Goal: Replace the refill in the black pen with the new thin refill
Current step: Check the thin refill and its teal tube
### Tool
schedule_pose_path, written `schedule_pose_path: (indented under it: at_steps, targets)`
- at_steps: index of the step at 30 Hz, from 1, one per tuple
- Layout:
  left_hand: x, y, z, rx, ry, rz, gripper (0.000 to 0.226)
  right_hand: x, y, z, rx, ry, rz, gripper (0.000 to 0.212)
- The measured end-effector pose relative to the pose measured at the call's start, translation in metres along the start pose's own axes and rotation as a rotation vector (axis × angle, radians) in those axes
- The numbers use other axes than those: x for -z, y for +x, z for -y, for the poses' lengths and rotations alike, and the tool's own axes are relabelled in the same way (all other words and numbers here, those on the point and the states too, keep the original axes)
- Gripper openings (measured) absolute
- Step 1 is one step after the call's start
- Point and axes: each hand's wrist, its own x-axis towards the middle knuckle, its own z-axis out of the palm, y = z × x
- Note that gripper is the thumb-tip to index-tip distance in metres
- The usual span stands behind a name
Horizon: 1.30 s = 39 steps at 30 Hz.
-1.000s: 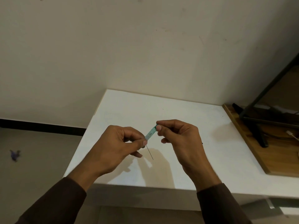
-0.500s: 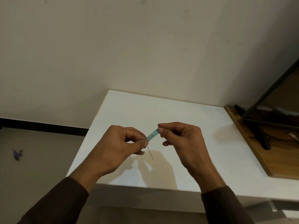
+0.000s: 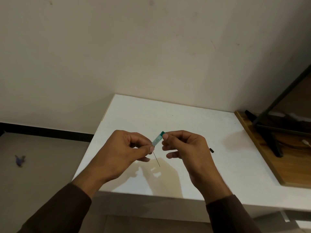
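White table [image 3: 193, 125], beige wall behind. Teal refill case [image 3: 157, 139] held above it: left hand [image 3: 124, 153] pinches the lower end, right hand [image 3: 183, 148] pinches the cap end. Thin refill [image 3: 156, 159] pokes out below, barely further than a second ago. Black pen probably that dark bit [image 3: 211, 150] behind the right hand. Wooden tray [image 3: 269, 163] well clear.

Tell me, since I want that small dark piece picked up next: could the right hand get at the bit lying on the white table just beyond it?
Probably yes. The small dark piece lies in the open on the white table beside the right hand, but that hand's fingers pinch the teal case.
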Motion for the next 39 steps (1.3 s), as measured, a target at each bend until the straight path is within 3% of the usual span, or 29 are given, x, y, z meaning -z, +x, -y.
schedule_pose_path:
  at_steps: [6, 13, 18, 23, 27, 31, 34, 39]
  targets:
    - [0.019, -0.006, 0.005, 0.039, 0.025, 0.03, 0.007, -0.008, 0.013, -0.012, -0.12, 0.096, -0.101, 0.014]
    - [0.057, -0.008, 0.023, 0.126, 0.144, -0.207, 0.008, -0.04, 0.038, -0.03, -0.364, 0.15, -0.144, 0.015]
    - [0.069, -0.007, 0.029, 0.131, 0.15, -0.258, 0.011, -0.058, 0.051, -0.039, -0.483, 0.13, -0.158, 0.023]
    - [0.07, -0.006, 0.029, 0.144, 0.127, -0.266, 0.012, -0.061, 0.056, -0.041, -0.528, 0.107, -0.161, 0.014]
    - [0.068, -0.007, 0.028, 0.128, 0.145, -0.267, 0.013, -0.06, 0.054, -0.039, -0.53, 0.085, -0.143, 0.019]
    - [0.068, -0.008, 0.026, 0.108, 0.152, -0.262, 0.012, -0.049, 0.045, -0.033, -0.476, 0.055, -0.152, 0.027]
    - [0.066, -0.007, 0.023, 0.097, 0.16, -0.236, 0.011, -0.04, 0.031, -0.025, -0.301, -0.083, -0.122, 0.011]
    - [0.054, -0.008, 0.009, 0.067, 0.184, -0.083, 0.011, -0.047, -0.007, -0.009, 0.074, -0.424, 0.133, 0.003]
